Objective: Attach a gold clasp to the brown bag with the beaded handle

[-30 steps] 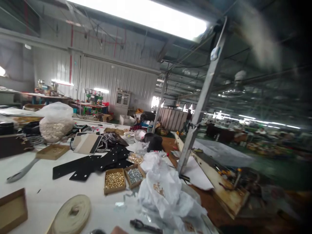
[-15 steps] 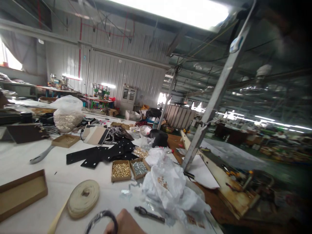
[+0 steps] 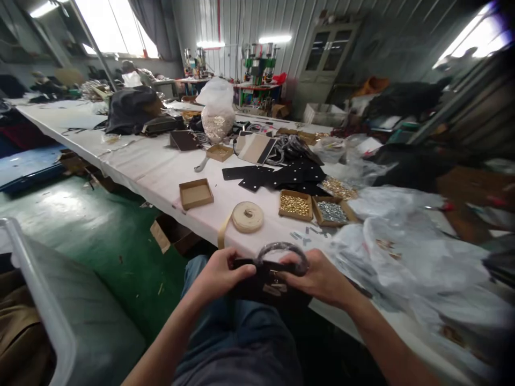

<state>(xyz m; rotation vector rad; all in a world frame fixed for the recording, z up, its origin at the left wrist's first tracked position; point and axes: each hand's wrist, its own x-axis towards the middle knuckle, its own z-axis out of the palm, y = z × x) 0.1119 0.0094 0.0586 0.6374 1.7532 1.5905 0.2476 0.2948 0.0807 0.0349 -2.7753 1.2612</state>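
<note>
A dark handbag (image 3: 253, 287) with a curved, plastic-wrapped handle (image 3: 281, 247) is held over my lap at the table's near edge. My left hand (image 3: 225, 272) grips its top left edge, thumb on the near face. On the right side, my right hand (image 3: 311, 272) pinches the bag near the metal clasp at its front, with the handle arching beside the fingers. Just beyond the bag lies a roll of cream tape (image 3: 248, 216), its loose end hanging over the table edge.
Small cardboard boxes hold gold studs (image 3: 295, 205) and silver studs (image 3: 332, 211). Crumpled white plastic bags (image 3: 402, 252) cover the right side of the table. Black punched strips (image 3: 298, 176) lie farther back. At lower left stands a grey bin (image 3: 80, 311); a person (image 3: 134, 75) is far off.
The view has swung down and left. Earlier one hand and the handle showed at the bottom edge; now both hands and the bag are in sight.
</note>
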